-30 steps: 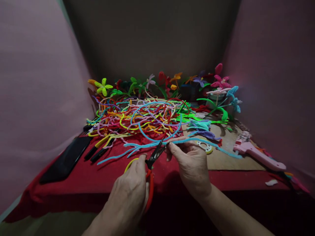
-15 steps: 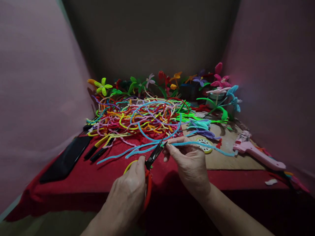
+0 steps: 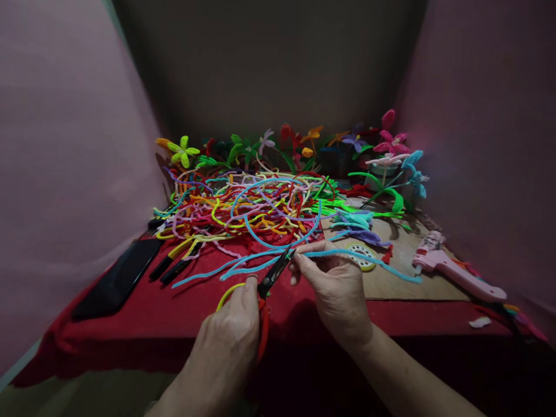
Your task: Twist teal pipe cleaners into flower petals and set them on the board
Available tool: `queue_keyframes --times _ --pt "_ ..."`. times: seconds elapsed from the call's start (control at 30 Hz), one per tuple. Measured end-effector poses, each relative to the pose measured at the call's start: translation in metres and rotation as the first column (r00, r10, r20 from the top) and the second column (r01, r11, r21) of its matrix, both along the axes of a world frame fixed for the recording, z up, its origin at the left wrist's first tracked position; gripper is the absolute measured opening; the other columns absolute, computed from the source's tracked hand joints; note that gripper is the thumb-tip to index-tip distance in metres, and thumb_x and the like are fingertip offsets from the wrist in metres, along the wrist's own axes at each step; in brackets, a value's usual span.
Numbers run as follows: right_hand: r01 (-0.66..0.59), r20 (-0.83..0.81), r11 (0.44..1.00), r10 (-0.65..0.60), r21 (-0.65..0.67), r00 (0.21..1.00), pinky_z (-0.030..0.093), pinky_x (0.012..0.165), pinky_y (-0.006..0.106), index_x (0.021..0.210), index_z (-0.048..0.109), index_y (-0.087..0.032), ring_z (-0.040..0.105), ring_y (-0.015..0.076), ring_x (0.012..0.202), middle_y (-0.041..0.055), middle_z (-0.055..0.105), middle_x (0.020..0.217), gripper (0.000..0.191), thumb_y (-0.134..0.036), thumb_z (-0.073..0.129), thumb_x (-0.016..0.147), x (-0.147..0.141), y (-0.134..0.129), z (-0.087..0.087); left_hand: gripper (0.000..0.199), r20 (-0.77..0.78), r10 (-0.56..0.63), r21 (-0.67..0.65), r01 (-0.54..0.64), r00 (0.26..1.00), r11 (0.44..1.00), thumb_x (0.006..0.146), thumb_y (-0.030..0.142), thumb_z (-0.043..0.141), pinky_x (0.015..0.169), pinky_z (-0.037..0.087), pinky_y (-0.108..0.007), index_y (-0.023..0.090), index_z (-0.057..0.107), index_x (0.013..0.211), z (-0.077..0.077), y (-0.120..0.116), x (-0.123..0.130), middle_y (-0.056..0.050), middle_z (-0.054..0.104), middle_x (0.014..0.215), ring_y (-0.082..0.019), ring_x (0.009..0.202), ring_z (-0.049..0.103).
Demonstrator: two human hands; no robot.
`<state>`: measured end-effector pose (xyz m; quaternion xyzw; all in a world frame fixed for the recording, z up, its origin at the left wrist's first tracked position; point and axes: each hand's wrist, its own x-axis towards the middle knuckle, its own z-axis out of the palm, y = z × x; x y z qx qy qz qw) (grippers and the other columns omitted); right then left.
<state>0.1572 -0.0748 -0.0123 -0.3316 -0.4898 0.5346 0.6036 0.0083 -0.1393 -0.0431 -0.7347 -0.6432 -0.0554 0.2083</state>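
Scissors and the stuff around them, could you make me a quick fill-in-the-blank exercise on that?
1. The left hand holds scissors with one red handle and one ____ handle.
2. The pipe cleaner held in the right hand is coloured ____.
3. The pink tool lying to the right of that hand is a ____.
4. Behind the tangled pile stands a row of colourful fuzzy ____.

Missing words: yellow; blue; glue gun; flowers.
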Motion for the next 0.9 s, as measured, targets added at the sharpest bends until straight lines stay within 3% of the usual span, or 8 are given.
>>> queue_keyframes --times 0.13,0.3,0.43,0.6,0.77,0.9 --pt "0.021 0.016 1.000 -0.021 -0.001 1.000 0.044 0.050 0.024 0.072 0.058 -0.016 0.054 0.0098 0.047 -0.0022 0.057 0.055 0.007 -0.023 0.061 0.073 0.000 -0.001 0.001 0.035 0.012 -0.005 -0.006 0.005 1.000 1.000 0.081 0.007 0.034 0.049 0.046 -0.023 0.012 0.036 0.116 -0.001 -0.002 -0.001 -0.007 0.061 0.082 -0.016 0.061 0.062" --pt "0.038 0.054 0.999 -0.037 -0.008 0.998 0.044 0.051 0.024 0.072 0.057 -0.017 0.053 0.0100 0.048 -0.0022 0.057 0.054 0.007 -0.023 0.061 0.073 -0.001 -0.001 0.002 0.037 0.022 -0.025 -0.019 0.026 0.999 0.999 0.081 0.005 0.033 0.053 0.049 -0.024 0.011 0.035 0.117 -0.001 -0.002 -0.002 -0.007 0.061 0.081 -0.018 0.071 0.064" --pt "0.049 0.078 0.999 -0.048 -0.014 0.996 0.043 0.051 0.025 0.071 0.057 -0.017 0.053 0.0106 0.048 -0.0018 0.057 0.054 0.009 -0.025 0.061 0.072 -0.003 0.001 0.000 0.038 0.037 -0.054 -0.024 0.054 0.998 0.998 0.079 0.003 0.032 0.052 0.049 -0.023 0.010 0.036 0.117 -0.004 0.001 -0.005 -0.007 0.062 0.080 -0.017 0.069 0.064" --pt "0.106 0.139 0.994 -0.107 0.013 0.984 0.043 0.052 0.026 0.072 0.058 -0.017 0.054 0.0113 0.049 -0.0016 0.057 0.053 0.008 -0.024 0.061 0.072 -0.004 0.001 -0.001 0.033 0.178 -0.078 -0.037 0.086 0.981 0.996 0.081 0.008 0.032 0.054 0.050 -0.023 0.011 0.040 0.114 -0.005 0.004 -0.004 -0.008 0.063 0.078 -0.016 0.064 0.065" --pt "0.130 0.171 0.991 -0.136 0.043 0.976 0.043 0.054 0.026 0.073 0.058 -0.017 0.054 0.0109 0.049 -0.0020 0.057 0.053 0.005 -0.021 0.060 0.073 -0.002 0.004 -0.001 0.034 0.369 -0.117 -0.028 0.137 0.922 0.990 0.082 0.014 0.031 0.051 0.048 -0.023 0.013 0.040 0.115 0.003 0.005 -0.010 -0.006 0.065 0.075 -0.016 0.058 0.064" --pt "0.050 0.067 0.999 -0.049 -0.003 0.997 0.044 0.053 0.024 0.073 0.057 -0.016 0.055 0.0099 0.049 -0.0008 0.061 0.059 0.006 -0.022 0.060 0.073 0.001 0.009 -0.003 0.036 0.338 -0.055 0.051 0.040 0.940 0.998 0.081 0.018 0.030 0.051 0.046 -0.025 0.013 0.043 0.115 0.022 0.006 -0.035 -0.006 0.066 0.074 -0.018 0.056 0.063"
